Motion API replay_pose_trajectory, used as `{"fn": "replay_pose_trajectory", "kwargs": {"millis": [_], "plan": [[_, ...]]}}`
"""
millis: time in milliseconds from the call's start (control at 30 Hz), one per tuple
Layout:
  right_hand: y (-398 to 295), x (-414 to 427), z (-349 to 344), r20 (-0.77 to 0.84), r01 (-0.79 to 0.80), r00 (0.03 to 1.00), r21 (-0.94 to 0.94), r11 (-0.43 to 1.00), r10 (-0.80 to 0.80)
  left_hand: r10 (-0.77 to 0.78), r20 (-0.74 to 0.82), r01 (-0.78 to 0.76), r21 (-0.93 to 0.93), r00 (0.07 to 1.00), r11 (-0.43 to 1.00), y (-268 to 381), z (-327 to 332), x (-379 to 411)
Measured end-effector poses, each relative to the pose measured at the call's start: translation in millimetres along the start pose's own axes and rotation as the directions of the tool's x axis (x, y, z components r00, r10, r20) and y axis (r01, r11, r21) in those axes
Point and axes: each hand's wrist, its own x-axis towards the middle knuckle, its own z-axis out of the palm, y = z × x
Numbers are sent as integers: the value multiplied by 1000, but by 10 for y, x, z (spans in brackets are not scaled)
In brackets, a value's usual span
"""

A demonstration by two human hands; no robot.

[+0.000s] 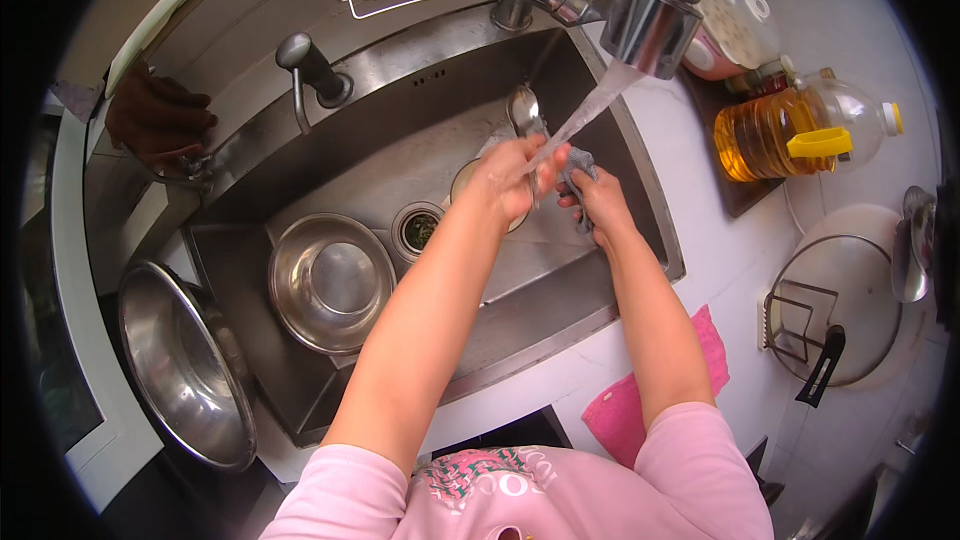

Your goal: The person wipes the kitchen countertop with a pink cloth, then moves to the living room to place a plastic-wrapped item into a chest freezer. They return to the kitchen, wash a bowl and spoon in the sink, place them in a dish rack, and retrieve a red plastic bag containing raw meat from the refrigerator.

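Observation:
My left hand (510, 176) is under the running water, its fingers curled around what looks like the handle of a metal spoon (523, 106). The spoon's bowl points towards the back of the sink; blur hides part of the grip. Bunched in my right hand (600, 199) is a wet grey cloth (580, 161), close beside the left fingers. A stream falls from the chrome faucet head (652, 26) onto my left hand. Below that hand, a round pale dish (463, 178) is mostly covered. Left of my forearm, the drain strainer (418, 231) holds green scraps.
A steel basin (334, 281) sits in the sink's left part; a larger one (184, 367) leans outside the sink (645, 165). A soap dispenser (311, 71) rises from the back rim. At right are an oil bottle (772, 131), a glass lid (862, 307) and a pink cloth (619, 420).

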Motion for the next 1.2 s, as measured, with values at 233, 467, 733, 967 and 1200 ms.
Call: {"fn": "replay_pose_trajectory", "kwargs": {"millis": [233,467,733,967,1200], "plan": [[53,83,151,24,99,995,-491,866,-100,406,-321,-165,575,855,802,-293,-1128,-353],[261,425,814,677,692,495,-686,-224,-544,783,-393,-313,757,482,573,-508,-1880,323],[523,309,894,622,595,782,-764,-250,-43,591,-503,-85,712,631,697,-709,-1957,581],[622,748,910,374,454,876,-853,257,-304,425,-427,-149,543,798,826,-591,-1586,468],[303,50,664,116,270,923,-875,402,-367,471,-478,-164,551,741,818,-693,-1692,491]]}}
